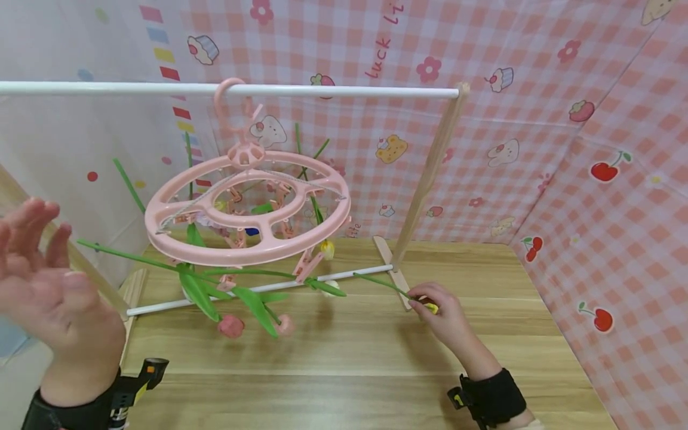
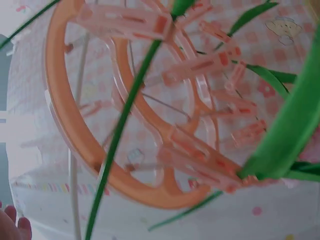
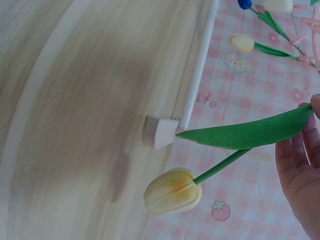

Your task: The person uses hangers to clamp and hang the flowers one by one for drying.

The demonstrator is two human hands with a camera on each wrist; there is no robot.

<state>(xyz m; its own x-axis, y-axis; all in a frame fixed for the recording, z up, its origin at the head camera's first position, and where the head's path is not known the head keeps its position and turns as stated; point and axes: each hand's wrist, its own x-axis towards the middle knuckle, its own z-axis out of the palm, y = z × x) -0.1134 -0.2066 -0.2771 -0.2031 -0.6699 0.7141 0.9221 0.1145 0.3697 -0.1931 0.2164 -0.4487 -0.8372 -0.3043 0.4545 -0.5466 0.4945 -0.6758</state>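
My right hand (image 1: pixel 445 316) pinches a yellow artificial tulip (image 3: pixel 172 194) by its green stem and leaf, to the right of a round pink clip hanger (image 1: pixel 244 258). The stem's free end points left toward the hanger. Raised at the left, my left hand (image 1: pixel 56 298) holds nothing, its fingers loosely bent and apart from the hanger. Only its fingertips (image 2: pixel 24 227) show in the left wrist view. Several artificial tulips hang from the hanger's small pink clips (image 2: pixel 200 167), among them a dark pink bloom (image 1: pixel 231 326) and a pale pink one (image 1: pixel 285 325).
The hanger hooks over a white rod (image 1: pixel 344 91) on a wooden-legged rack. A lower white bar (image 1: pixel 355 275) runs between the rack's feet, over the wood-grain tabletop (image 1: pixel 344 382). Pink checked cloth (image 1: pixel 516 191) covers the back and right walls. Long stems (image 1: pixel 129 185) stick out left of the hanger.
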